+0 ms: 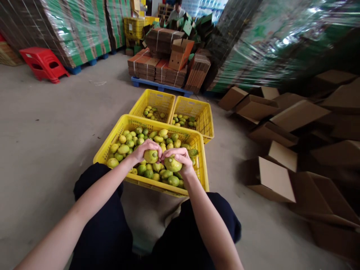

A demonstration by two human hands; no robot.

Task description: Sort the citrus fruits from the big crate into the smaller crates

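A large yellow crate [165,190] stands before my knees, with many yellow and green lemons [123,149] inside. Above its middle, my left hand [146,149] is closed around a yellow-green lemon [151,156]. Close beside it on the right, my right hand [180,155] grips another yellow-green lemon [172,164]. The fingertips of both hands nearly meet between the two fruits. Behind the large crate, and against it, are a left smaller yellow crate [153,96] and a right smaller yellow crate [208,123], each with several lemons at the bottom.
Open cardboard boxes [275,180] lie piled on the right. Farther back, flattened cartons [143,65] are stacked on a blue pallet [160,87]. A red stool [45,63] stands at the left near wrapped stacks [81,30]. A person [177,13] is at the far back.
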